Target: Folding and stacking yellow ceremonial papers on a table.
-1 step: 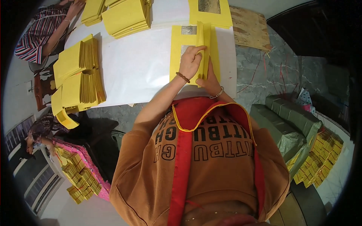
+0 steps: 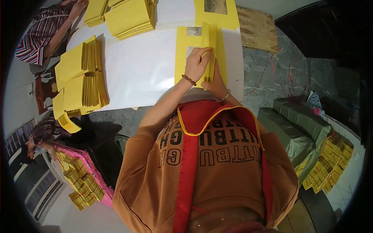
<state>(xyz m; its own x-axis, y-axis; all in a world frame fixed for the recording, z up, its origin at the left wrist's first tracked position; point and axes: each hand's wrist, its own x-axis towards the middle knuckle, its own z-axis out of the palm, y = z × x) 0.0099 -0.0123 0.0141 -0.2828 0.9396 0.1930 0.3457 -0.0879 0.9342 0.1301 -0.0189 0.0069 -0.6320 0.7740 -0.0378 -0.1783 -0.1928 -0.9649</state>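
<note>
Just in front of me, a yellow paper sheet stands partly folded up along its length. It rests on flat yellow sheets bearing shiny metallic patches. My left hand, with a beaded bracelet at the wrist, is closed at the upright fold, its index finger laid across the top of it. On the right side, my right hand grips the near end of the folded paper, thumb on the near edge. Its other fingers are mostly hidden behind the paper.
A white-topped table bears folded yellow stacks at left, more stacks at the back and patched sheets beyond. A person in stripes sits far left. Green wrapped bundles and yellow bundles lie at right.
</note>
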